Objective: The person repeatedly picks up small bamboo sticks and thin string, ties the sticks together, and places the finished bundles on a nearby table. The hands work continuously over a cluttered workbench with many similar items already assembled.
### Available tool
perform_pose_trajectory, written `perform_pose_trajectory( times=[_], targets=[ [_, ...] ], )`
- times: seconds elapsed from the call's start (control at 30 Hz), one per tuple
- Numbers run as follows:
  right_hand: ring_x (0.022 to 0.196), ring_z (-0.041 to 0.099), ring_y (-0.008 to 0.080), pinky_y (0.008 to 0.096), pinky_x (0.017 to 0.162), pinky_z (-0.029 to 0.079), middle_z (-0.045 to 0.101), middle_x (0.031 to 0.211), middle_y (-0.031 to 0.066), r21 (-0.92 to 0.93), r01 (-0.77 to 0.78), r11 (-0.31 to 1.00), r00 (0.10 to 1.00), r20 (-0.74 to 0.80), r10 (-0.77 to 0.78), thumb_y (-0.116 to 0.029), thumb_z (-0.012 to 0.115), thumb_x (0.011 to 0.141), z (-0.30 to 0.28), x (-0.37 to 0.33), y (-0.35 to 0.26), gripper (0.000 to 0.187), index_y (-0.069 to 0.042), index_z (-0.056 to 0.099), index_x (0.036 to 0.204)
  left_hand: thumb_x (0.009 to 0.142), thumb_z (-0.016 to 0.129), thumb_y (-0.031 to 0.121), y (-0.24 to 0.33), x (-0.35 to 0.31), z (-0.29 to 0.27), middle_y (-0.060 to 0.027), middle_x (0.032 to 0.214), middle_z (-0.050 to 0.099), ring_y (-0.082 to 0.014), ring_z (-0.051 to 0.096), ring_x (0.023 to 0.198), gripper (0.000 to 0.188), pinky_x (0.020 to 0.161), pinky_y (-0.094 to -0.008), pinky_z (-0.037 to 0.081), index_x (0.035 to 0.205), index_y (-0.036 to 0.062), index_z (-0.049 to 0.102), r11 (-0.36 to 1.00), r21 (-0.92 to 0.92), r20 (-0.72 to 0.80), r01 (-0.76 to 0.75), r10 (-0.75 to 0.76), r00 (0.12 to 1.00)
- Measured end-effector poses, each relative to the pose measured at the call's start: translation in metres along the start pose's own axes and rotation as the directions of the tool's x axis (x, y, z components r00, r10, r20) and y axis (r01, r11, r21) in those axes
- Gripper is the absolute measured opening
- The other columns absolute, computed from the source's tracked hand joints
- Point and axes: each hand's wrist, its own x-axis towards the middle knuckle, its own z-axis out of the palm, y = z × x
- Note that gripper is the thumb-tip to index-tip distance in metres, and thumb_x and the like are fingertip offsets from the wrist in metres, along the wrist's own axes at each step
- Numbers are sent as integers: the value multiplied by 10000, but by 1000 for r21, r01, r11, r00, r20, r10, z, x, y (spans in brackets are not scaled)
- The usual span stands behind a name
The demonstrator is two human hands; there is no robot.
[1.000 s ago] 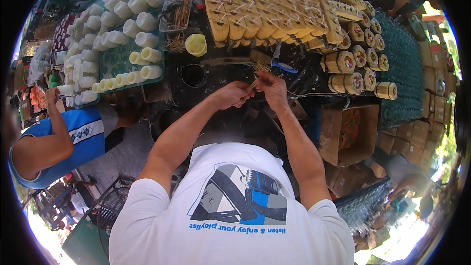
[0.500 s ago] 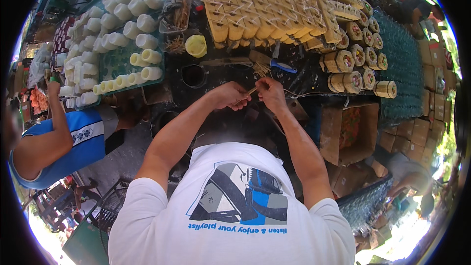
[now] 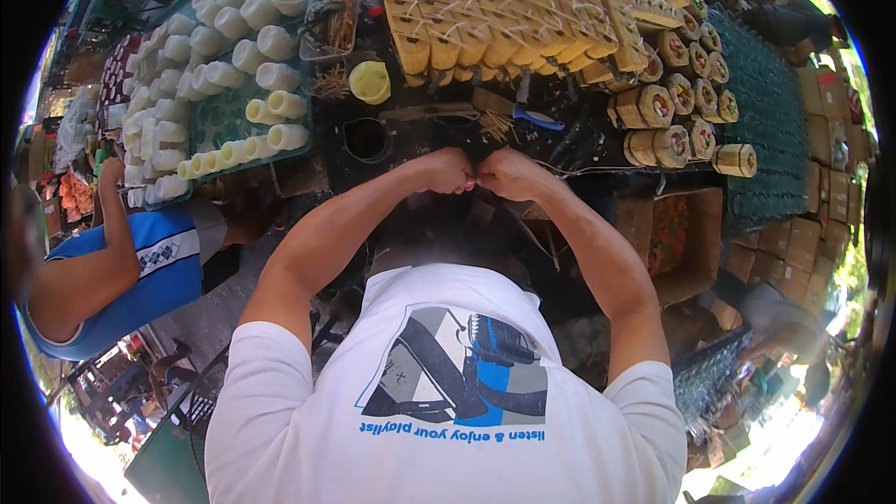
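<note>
My left hand [image 3: 446,171] and my right hand [image 3: 510,174] meet knuckle to knuckle at the near edge of the black worktop [image 3: 415,145]. Both are closed, with fingers curled under; whatever is between them is hidden. Just beyond the right hand lies a small heap of thin sticks [image 3: 496,124]. Beside the heap rests a knife with a blue handle [image 3: 539,119]. A flat strip-like tool [image 3: 429,114] lies across the worktop past my left hand. A thin cord [image 3: 583,172] trails rightward from near my right hand.
Rows of yellowish blocks with white strings [image 3: 485,14] fill the back. White cups [image 3: 275,42] crowd a green sheet at left. Bundled cylinders [image 3: 658,147] stack at right, above a cardboard box [image 3: 705,252]. A yellow lump [image 3: 370,82] sits mid-table. A person in blue [image 3: 121,271] is at left.
My hands have come together and closed, with the elbows spread wider. The thin tan strip that showed between the fingers is now hidden.
</note>
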Motion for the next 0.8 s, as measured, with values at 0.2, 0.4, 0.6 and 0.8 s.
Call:
perform_pose_trajectory(
  times=[0.2, 0.4, 0.6, 0.8],
  targets=[
    [811, 652, 458, 507, 706, 507, 681, 837, 257, 36, 35, 999, 997, -72, -32, -268, 654, 906, -6, 4, 11, 274, -15, 752, 867, 984, 568, 199, -7, 15, -7, -158, 859, 723, -302, 695, 761, 250, 686, -435, 536, 964, 10, 731, 979, 181, -54, -94, 105, 993],
    [800, 651, 480, 532, 682, 505, 669, 815, 279, -203, 13, 979, 1000, -13, -16, -289, 653, 914, 0, 8, 15, 317, 8, 736, 842, 966, 535, 206, 3, 10, -1, -253, 1021, 720, -474, 675, 1004, 280, 875, -529, 541, 1019, 35, 750, 826, 543, -101, -155, 247, 964],
    [819, 675, 481, 540, 726, 537, 697, 833, 261, -243, -77, 967, 994, -93, 56, -336, 621, 912, 10, 3, 8, 358, -10, 751, 838, 935, 545, 175, -4, 13, 3, -253, 1008, 726, -459, 686, 994, 257, 867, -528, 542, 992, 36, 753, 818, 555, -90, -151, 239, 967],
    [827, 691, 459, 506, 751, 556, 711, 843, 250, -131, -68, 989, 998, -24, 65, -386, 663, 891, 4, 6, 10, 401, -4, 770, 831, 942, 578, 231, -8, 22, -2, -265, 904, 725, -457, 702, 914, 307, 827, -518, 557, 893, -17, 753, 811, 536, 20, -234, 265, 964]
  ],
)
